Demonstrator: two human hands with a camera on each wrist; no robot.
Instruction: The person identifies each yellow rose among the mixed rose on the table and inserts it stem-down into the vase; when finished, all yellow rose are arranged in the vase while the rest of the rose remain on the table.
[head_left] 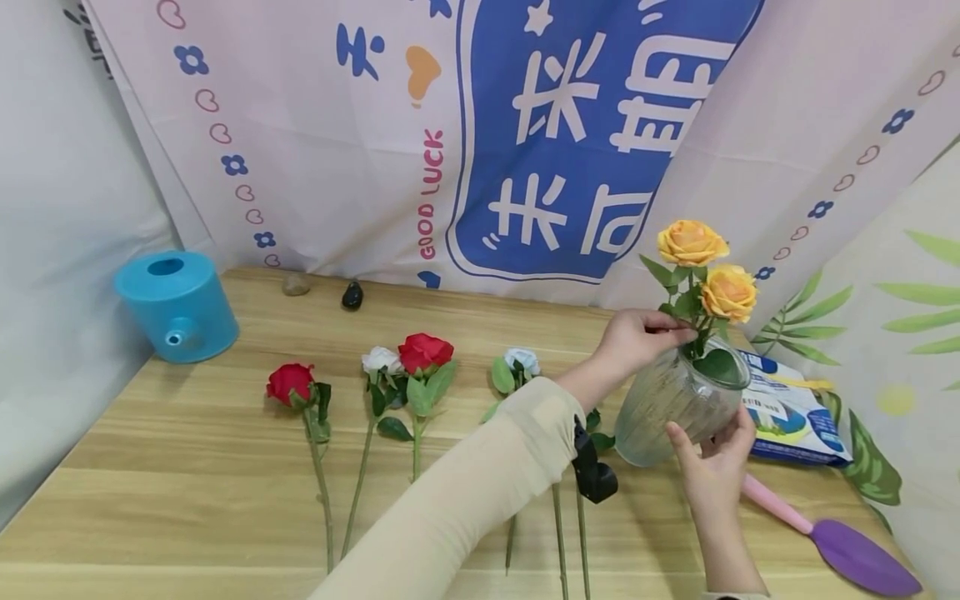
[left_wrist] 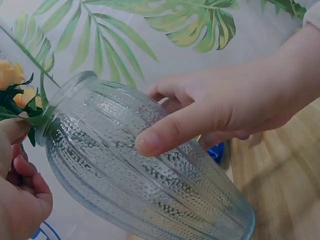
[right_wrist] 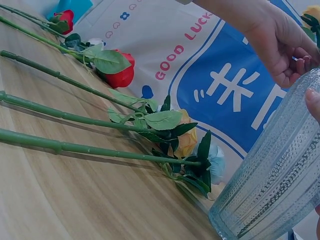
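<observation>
A ribbed clear glass vase (head_left: 660,408) leans over, its mouth toward the upper right in the head view. Two yellow roses (head_left: 693,243) stand in it with their blooms above the rim. My left hand (head_left: 637,340) pinches the rose stems or leaves right at the mouth; which exactly is hidden by the fingers. Lower down, my right hand (head_left: 716,457) holds the vase's side, the thumb (left_wrist: 155,142) lying across the glass in the left wrist view. Part of a green leaf (head_left: 716,365) shows at the rim.
Loose roses lie on the wooden table: red (head_left: 290,384), white (head_left: 381,360), light blue (right_wrist: 216,162) and yellow (right_wrist: 187,134). A blue watering can (head_left: 180,308) and two stones (head_left: 352,295) are farther left. Right of the vase lie a packet (head_left: 795,417) and a purple trowel (head_left: 862,554).
</observation>
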